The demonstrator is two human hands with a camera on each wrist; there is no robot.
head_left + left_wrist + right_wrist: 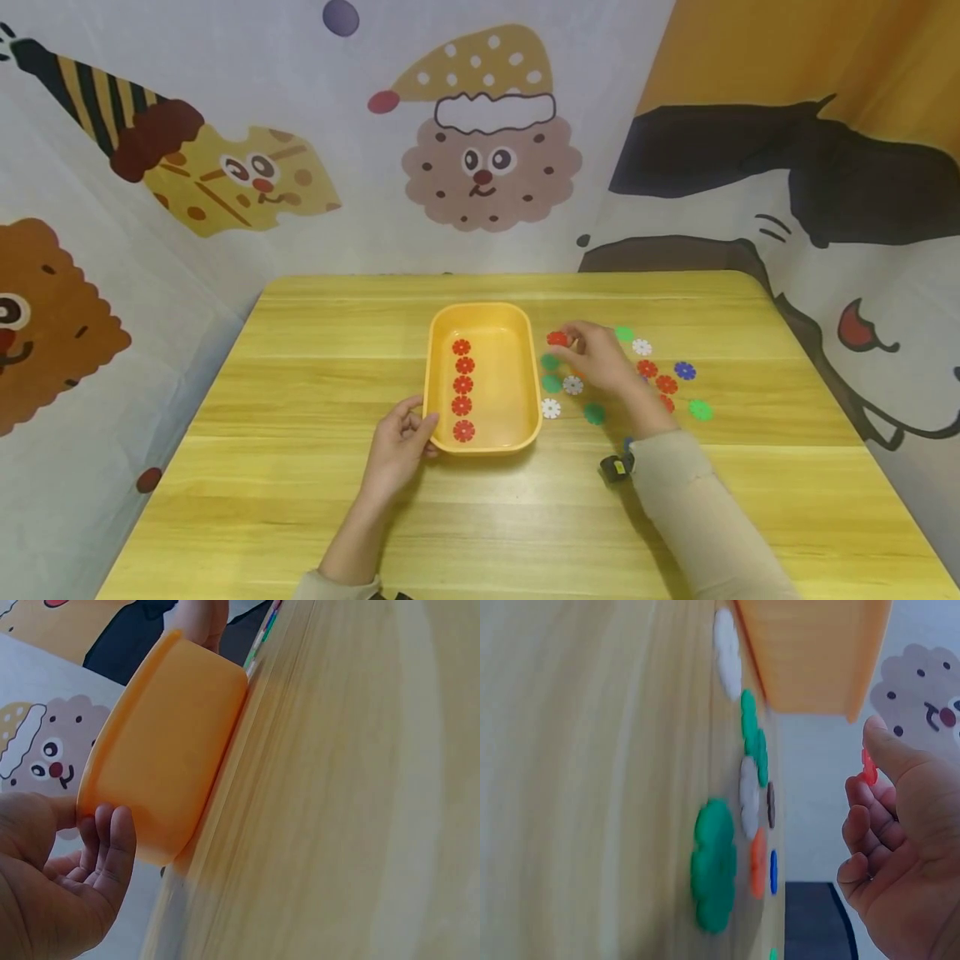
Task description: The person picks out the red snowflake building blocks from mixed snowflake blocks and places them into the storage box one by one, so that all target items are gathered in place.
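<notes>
Just right of the yellow tray (502, 383), toward its far end, a red notched disc (556, 338) is held above the table (300, 500). The right hand (600, 354) pinches it between thumb and fingertips, other fingers loosely curled. Disc: round, partly covered by the fingers, nearly edge-on in the right wrist view. Tray: long axis near–far. The left hand (399, 437) grips the near-left rim, thumb on top, fingers bent beneath; part of those fingers is hidden in the head view.

Inside, left half: 5 red discs (462, 385), one near–far row.

Table, right of tray, counted: 3 white discs (573, 385); 3 dark green discs (594, 414); 2 light green discs (701, 409); 3 red loose discs (647, 368), the nearest partly behind the forearm. Blue discs (685, 371): 1 whole, others partly covered, total uncertain. An orange disc (758, 862) is mostly hidden by the right hand in the head view.

Beyond the far edge: cartoon-printed cloth (360, 192), cut off at the frame.
</notes>
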